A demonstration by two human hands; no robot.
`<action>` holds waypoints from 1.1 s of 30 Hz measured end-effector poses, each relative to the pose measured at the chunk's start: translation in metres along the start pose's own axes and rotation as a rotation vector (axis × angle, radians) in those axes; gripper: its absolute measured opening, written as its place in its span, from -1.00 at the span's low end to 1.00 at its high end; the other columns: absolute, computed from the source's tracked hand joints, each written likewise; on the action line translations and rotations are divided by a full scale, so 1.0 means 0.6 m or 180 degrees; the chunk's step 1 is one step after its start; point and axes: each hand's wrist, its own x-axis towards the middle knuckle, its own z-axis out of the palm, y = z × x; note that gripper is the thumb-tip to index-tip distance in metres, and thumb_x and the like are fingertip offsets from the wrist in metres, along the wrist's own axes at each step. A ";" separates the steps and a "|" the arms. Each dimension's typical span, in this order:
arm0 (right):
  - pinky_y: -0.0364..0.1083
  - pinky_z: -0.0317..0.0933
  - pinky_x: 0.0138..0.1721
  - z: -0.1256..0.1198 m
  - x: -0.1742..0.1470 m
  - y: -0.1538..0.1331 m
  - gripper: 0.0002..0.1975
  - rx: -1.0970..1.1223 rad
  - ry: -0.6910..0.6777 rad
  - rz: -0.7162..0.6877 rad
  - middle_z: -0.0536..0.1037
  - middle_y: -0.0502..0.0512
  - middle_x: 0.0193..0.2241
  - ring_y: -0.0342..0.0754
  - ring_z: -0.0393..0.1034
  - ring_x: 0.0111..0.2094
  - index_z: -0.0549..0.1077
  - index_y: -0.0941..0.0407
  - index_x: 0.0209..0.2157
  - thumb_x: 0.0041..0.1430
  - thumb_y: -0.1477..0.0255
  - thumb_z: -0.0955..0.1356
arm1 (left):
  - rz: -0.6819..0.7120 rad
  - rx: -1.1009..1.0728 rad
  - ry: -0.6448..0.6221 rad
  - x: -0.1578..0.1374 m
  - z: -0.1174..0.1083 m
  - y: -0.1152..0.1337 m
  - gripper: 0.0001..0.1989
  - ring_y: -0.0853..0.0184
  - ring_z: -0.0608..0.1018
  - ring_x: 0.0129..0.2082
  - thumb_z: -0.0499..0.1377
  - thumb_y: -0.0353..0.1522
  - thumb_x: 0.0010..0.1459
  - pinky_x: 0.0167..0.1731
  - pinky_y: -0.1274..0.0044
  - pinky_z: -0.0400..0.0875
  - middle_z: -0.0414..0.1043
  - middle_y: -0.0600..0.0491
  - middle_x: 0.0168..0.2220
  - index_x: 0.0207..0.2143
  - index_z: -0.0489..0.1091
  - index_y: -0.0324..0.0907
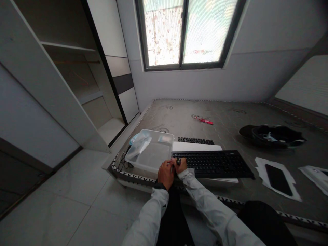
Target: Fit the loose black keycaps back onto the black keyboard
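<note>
A black keyboard [214, 164] lies on a white board [197, 147] at the bed's near edge. Both hands meet at the keyboard's left end. My right hand [182, 166] is closed around a small dark tool with a rounded end [178, 161], whose kind I cannot make out. Beside it, my left hand [166, 174] has its fingers bent together at the keyboard's left corner; whatever they pinch is hidden. Just left of the hands sits a clear plastic box [153, 157] with plastic bags [139, 143] inside. A strip of loose black keys [196, 140] lies behind the board.
On the grey mattress [176, 116] lie a red packet [205, 121], a black cap [271, 136] holding small things, and a dark phone-like slab [278, 178] on white paper. Thin black cables [125, 164] lie by the box. An open wardrobe [84, 78] stands at left.
</note>
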 end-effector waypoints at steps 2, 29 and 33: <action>-0.12 -0.07 -0.61 -0.003 -0.001 -0.004 -0.50 -0.0053 -0.0068 -0.0141 0.17 -0.05 -0.80 -0.17 0.04 -0.71 0.11 0.06 -0.79 0.10 0.11 0.23 | -0.0019 -0.0011 -0.0003 0.000 0.001 0.000 -0.76 0.25 0.42 -0.12 0.07 -0.39 0.23 -0.11 0.43 0.32 0.38 -0.04 -0.09 -0.06 0.40 -0.12; -0.13 0.09 -0.51 -0.291 -0.034 -0.006 -0.48 -0.1668 0.0731 -0.0751 0.42 0.05 -0.71 -0.10 0.31 -0.64 0.42 0.14 -0.68 0.22 0.14 0.21 | -0.0204 -0.1073 0.0591 -0.007 -0.013 -0.001 -0.82 0.40 0.51 -0.29 0.08 -0.44 0.18 -0.19 0.53 0.39 0.47 0.10 -0.24 -0.18 0.40 -0.10; -0.12 0.04 -0.55 -0.349 -0.036 0.015 -0.44 -0.1911 0.1267 -0.0636 0.36 0.06 -0.74 -0.10 0.25 -0.67 0.40 0.16 -0.69 0.22 0.10 0.19 | -0.0360 -0.1102 0.0644 -0.005 -0.010 0.000 -0.88 0.41 0.52 -0.36 0.10 -0.37 0.17 -0.29 0.56 0.39 0.48 0.12 -0.31 -0.23 0.38 -0.11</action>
